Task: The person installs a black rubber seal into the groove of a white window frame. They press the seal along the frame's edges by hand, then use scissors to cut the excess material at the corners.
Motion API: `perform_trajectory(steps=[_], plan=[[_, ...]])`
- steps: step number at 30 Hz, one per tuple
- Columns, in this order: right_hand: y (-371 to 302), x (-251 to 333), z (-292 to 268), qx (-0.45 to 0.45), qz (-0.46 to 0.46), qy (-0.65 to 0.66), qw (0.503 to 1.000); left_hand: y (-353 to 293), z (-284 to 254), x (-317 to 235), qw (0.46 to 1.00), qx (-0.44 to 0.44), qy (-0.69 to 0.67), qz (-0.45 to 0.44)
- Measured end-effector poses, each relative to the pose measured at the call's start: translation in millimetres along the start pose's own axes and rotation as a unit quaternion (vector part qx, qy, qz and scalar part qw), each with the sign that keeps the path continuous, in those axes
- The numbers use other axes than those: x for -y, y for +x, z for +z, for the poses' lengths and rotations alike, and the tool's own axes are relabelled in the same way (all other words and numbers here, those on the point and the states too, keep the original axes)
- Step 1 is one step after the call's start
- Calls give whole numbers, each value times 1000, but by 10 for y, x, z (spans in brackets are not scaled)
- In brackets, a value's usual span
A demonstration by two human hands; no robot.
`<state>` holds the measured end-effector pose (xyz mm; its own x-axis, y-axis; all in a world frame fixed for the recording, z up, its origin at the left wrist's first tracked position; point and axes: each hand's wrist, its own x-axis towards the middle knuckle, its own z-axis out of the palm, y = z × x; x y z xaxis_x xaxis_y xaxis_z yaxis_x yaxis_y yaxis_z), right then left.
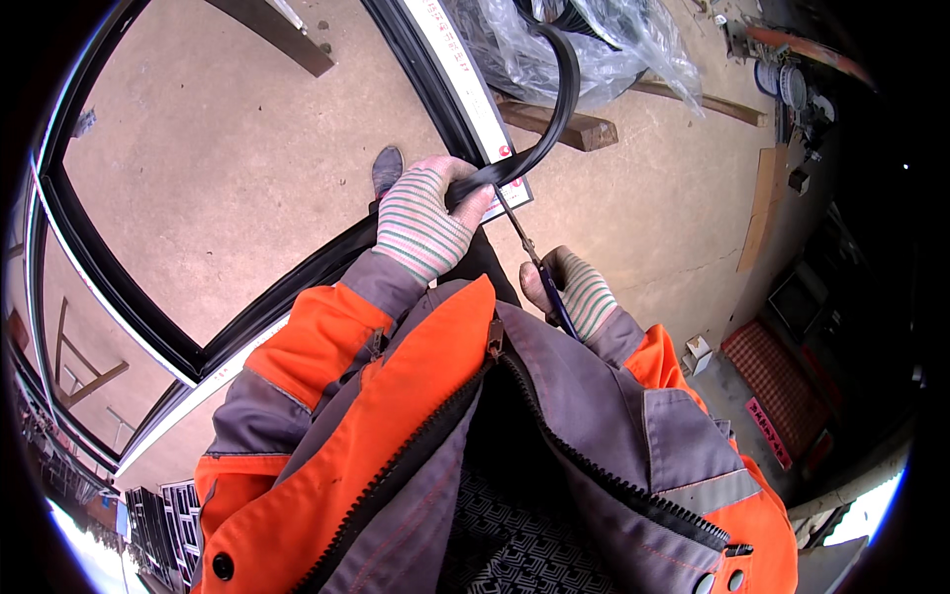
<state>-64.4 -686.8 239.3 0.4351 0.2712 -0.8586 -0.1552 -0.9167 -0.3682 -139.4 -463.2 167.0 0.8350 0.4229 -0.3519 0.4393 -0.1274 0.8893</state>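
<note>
My left hand (427, 213), in a striped fingerless-looking work glove, is closed around a black rubber seal strip (564, 89) at the corner of a large black-and-white frame (457, 59). From the fingers the strip curves up and away toward the far side. My right hand (579, 289), gloved alike, grips a pair of scissors (525, 241) with dark blue handles. Their narrow blades point up and left, with the tips at the strip beside my left thumb. Whether the blades are apart or touching I cannot make out.
Beyond the corner, clear plastic wrapping (633, 49) lies around more black strip. Wooden beams (584, 132) rest on the concrete floor. Tools and spools (787, 84) clutter the far right, with a reddish checked mat (777, 371) nearer. A shoe (388, 163) shows inside the frame.
</note>
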Motion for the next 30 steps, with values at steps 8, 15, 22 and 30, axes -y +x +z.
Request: perform_trajectory(steps=[8,15,22,30], plan=[[25,-24,24,-3,3,13,1000,-9,13,15,1000,-1,-6,1],[22,9,2,3,9,12,1000,-10,-6,6,1000,8,-3,1],[89,24,11,10,18,13,1000,-13,-15,47,999,11,20,25],[140,-54,67,0,-5,8,1000,-25,-21,65,997,5,34,62]])
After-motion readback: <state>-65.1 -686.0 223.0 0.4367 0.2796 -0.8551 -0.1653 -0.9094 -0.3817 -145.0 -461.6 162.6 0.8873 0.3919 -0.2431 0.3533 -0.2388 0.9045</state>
